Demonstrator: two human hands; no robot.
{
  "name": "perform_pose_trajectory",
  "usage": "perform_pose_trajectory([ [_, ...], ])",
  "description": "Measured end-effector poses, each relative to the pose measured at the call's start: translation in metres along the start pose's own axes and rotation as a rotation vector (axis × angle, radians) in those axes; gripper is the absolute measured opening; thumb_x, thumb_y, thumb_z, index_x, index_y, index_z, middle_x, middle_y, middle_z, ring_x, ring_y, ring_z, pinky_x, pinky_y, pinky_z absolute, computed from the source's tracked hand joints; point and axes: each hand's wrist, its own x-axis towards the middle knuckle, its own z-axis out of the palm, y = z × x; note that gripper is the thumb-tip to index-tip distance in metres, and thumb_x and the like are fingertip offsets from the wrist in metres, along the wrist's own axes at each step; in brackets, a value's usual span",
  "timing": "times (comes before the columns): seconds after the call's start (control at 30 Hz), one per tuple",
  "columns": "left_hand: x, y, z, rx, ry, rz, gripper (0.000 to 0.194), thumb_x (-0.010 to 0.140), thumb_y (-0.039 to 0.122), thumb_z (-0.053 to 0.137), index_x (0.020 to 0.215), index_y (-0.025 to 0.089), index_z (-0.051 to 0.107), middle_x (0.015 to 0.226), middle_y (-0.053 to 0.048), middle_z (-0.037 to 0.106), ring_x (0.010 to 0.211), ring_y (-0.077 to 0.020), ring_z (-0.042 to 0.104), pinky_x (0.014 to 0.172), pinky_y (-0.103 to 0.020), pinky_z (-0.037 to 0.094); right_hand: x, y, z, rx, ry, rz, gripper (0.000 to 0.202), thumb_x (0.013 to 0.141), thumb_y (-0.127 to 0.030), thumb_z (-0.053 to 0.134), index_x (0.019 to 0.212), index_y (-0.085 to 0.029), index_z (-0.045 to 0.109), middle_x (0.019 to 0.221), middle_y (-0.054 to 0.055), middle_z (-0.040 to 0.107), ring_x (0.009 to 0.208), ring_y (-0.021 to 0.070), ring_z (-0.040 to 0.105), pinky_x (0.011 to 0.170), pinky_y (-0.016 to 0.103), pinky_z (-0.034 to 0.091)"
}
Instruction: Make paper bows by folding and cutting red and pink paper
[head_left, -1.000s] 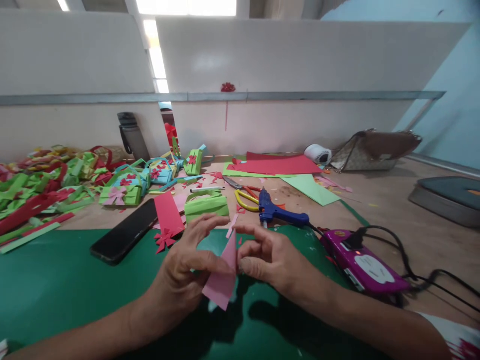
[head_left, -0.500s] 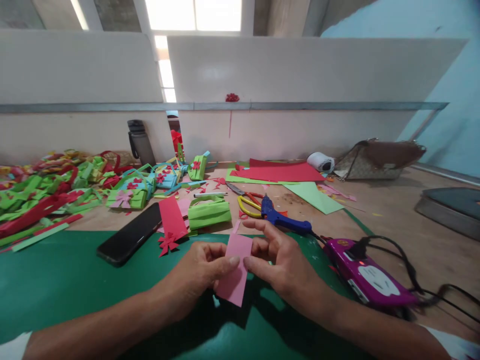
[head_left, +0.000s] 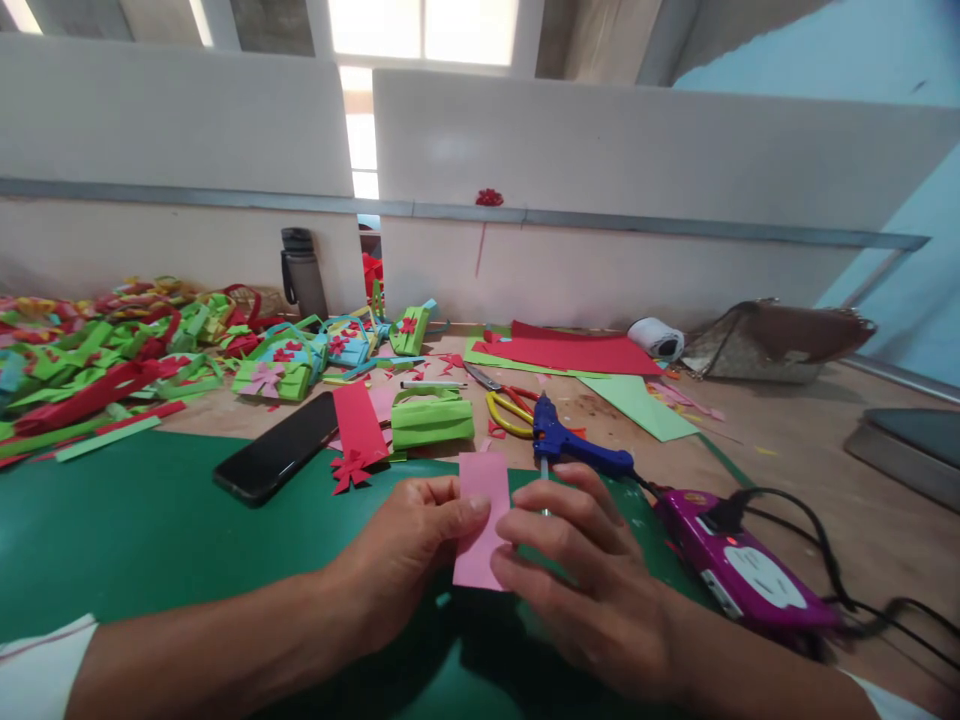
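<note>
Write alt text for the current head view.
A person's left hand pinches pink paper over a green mat, the right hand at the paper's edge. Beyond lie a phone, green paper bag, scissors and blue glue gun.

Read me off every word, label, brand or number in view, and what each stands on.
No text can be read.
Purple power strip: round emblem too small to read; dark marks on its white panel too blurred to tell.
Handbag: any brand is too small to make out.
Phone: dark screen, no words visible.
Pink paper: no writing on the side that shows.
</note>
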Motion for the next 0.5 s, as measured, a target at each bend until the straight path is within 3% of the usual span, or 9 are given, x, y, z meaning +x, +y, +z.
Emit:
perform_pose_trajectory([
  [0.2,0.0011,-0.0024,-0.0007,0.048,0.033,0.047,0.028,0.068,0.035,0.076,0.065,0.012,0.062,0.059,0.002,0.053,0.055,-0.0089,0.046,0.058,-0.023,0.037,0.0030,-0.0032,0.0061,0.253,0.073,0.212,0.015,0.080,-0.003,0.056,0.083,-0.016,0.061,0.076,0.001,0.071,0.075,0.0126,0.065,0.092,0.033,0.039],
  [0.33,0.0010,-0.0063,-0.0022,0.138,0.025,0.038,0.028,0.073,0.038,0.072,0.081,0.012,0.068,0.075,-0.004,0.062,0.066,-0.0125,0.054,0.069,-0.027,0.043,0.0056,-0.0046,0.0094,0.357,0.122,0.435,0.011,0.083,-0.011,0.060,0.078,-0.020,0.064,0.065,-0.003,0.068,0.058,0.0111,0.059,0.068,0.027,0.044],
  [0.5,-0.0008,-0.0068,0.0007,0.208,0.036,0.030,0.025,0.076,0.033,0.068,0.090,0.013,0.071,0.083,-0.006,0.066,0.079,-0.0157,0.059,0.073,-0.026,0.045,0.0056,-0.0058,0.0075,0.295,0.091,0.642,0.012,0.080,-0.015,0.064,0.069,-0.020,0.062,0.061,-0.004,0.062,0.057,0.0119,0.057,0.058,0.024,0.041],
])
